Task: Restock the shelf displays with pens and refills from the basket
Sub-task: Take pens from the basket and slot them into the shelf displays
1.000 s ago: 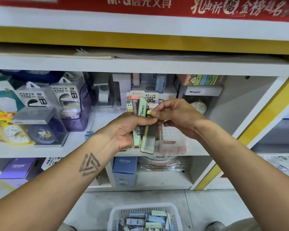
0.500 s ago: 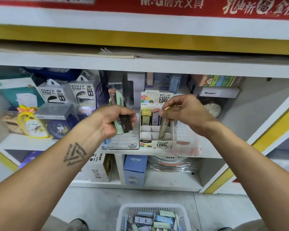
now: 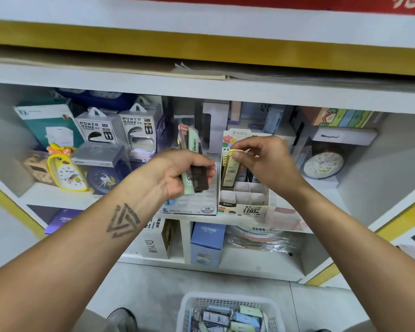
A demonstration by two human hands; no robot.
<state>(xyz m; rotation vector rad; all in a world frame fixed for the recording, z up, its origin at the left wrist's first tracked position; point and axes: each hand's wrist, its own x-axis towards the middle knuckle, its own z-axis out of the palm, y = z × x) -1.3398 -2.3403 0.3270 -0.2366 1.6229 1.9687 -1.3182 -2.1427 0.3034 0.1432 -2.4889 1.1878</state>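
The basket (image 3: 228, 305) was cut off by the bottom edge, its packs only partly seen. A yellow refill case (image 3: 230, 170), upright and slightly tilted, was pinched at its top by the right hand (image 3: 266, 161) over the display box (image 3: 243, 202). Several slim cases (image 3: 192, 161), green and dark, were gripped upright in the left hand (image 3: 177, 171).

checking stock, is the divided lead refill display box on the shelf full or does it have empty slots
Partly filled. The display box shows empty white front compartments; only the back row holds packs, where the right hand lowers a yellow pack.
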